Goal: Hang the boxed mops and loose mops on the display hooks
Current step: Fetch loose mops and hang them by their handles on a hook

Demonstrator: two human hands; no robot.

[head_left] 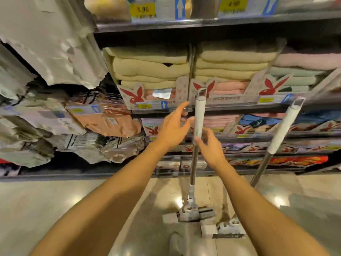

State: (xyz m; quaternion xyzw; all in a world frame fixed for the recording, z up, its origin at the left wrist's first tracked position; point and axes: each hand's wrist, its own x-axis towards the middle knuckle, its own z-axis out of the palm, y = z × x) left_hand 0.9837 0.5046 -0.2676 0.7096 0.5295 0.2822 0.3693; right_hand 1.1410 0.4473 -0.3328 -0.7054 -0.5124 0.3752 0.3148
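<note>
A: Status on the hanging job?

B: By my read, early or mid-way. Two loose mops in view, neither on a hook. Near mop stands upright at centre frame, head on the floor at about 6 o'clock, handle top with its hanging loop up against the towel shelf edge. Second mop leans at 3 o'clock from the first, well apart, its head also on the floor beside the first head.

A: Hands?

B: Left hand at 9 o'clock of the near mop's white grip, fingers spread and straight, thumb just beside the grip; holding nothing. Right hand at 5 o'clock of the grip, fingers loosely extended, fingertips close to the pole. Whether they touch it, cannot tell; motion blur. No clamp on the handle by either hand.

A: Boxed mops? Hooks?

B: No boxed mop that I can make out. No free display hook clearly visible either. At 9 to 10 o'clock hang packaged goods on wire pegs, too blurred to identify.

A: Other counts?

B: Stacked folded towels on the shelves behind, several tiers. Yellow price tags: two up top, at least three lower. So, two mops left to hang, judged from this; boxed ones unaccounted for.
</note>
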